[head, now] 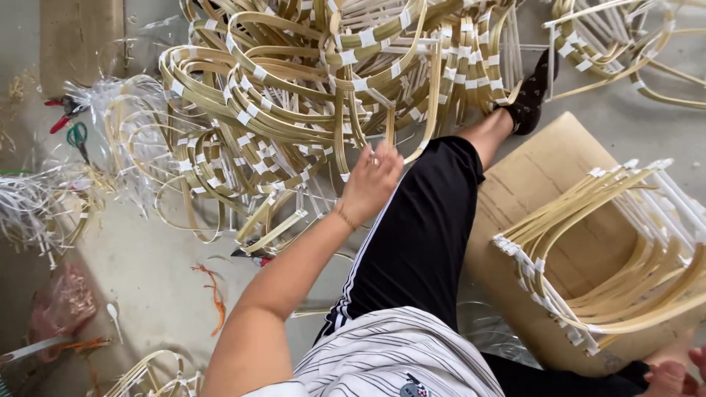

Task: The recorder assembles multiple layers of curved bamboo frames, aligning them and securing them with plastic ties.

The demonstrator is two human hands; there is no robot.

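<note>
The left hand [370, 180] pinches one bent bamboo strip [426, 125] at the near edge of the tangled pile [294, 81] just ahead. It is better to pull slowly, so neighbour strips do not catch. The right hand [673, 375] is mostly hidden; I cannot tell its state.

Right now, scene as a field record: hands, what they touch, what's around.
left hand: left hand reaching into the heap, fingers on a bent strip; grip unclear
right hand: right hand only partly in frame at the lower right corner, state unclear
heap: bent bamboo strips with white tape piled on the floor
stack: bundle of curved strips lying on a cardboard sheet
tools: red-handled pliers, green scissors at far left
floor: grey concrete floor
</note>
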